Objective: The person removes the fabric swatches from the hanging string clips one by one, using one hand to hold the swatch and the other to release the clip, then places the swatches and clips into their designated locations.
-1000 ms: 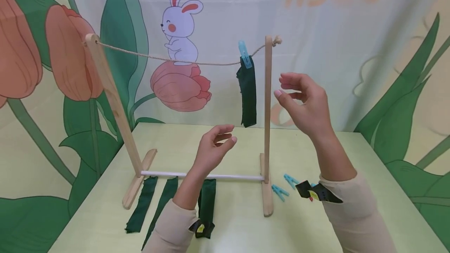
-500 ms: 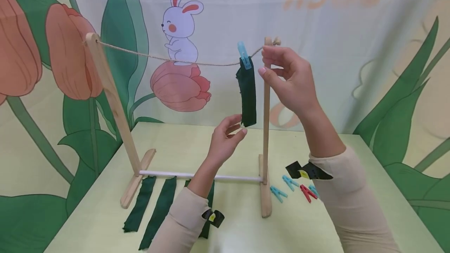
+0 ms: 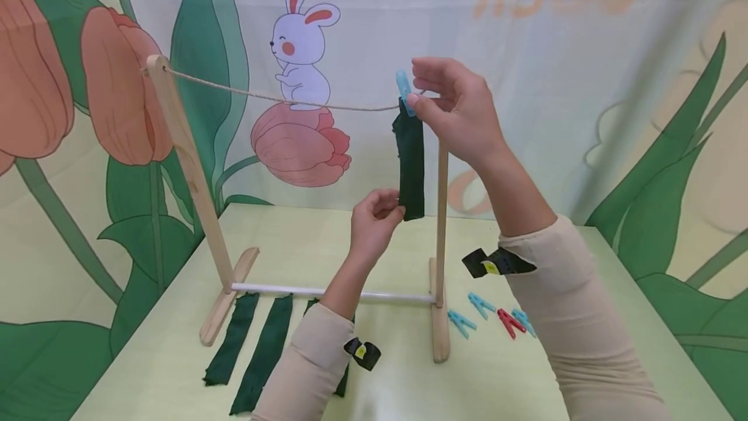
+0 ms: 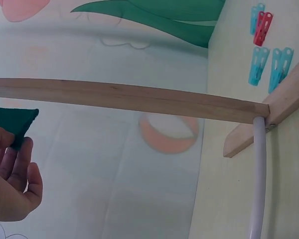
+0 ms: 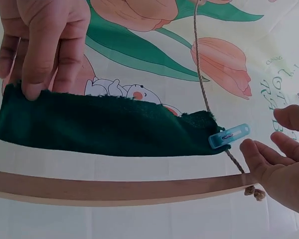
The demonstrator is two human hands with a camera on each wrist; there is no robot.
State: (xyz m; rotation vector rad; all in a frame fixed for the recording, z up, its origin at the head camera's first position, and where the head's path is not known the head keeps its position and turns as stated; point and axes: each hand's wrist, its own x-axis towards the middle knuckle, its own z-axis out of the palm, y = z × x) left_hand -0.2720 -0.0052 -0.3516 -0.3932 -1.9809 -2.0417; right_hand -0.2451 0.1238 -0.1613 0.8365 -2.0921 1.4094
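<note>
A dark green cloth strip [image 3: 411,161] hangs from the rope [image 3: 263,95] by a light blue clothespin [image 5: 229,136], close to the right post of a wooden stand. Its lower left edge is pinched by my left hand [image 3: 373,223], thumb in front and fingers behind, as the right wrist view shows. Up beside the clothespin is my right hand [image 3: 461,109]. In the right wrist view its thumb and fingers are spread apart, with the fingertips just short of the clothespin and nothing between them. From the head camera this hand covers the top of the post.
Several more green strips [image 3: 265,356] lie at the front left of the table, one partly under my left forearm. Right of the stand's foot [image 3: 441,336] are blue clothespins [image 3: 461,323] and a red clothespin [image 3: 511,323]. A white rod [image 3: 274,289] joins the two feet.
My left hand has moved up and right and now pinches the strip's lower edge. My right hand has moved left, from beyond the post to beside the clothespin.
</note>
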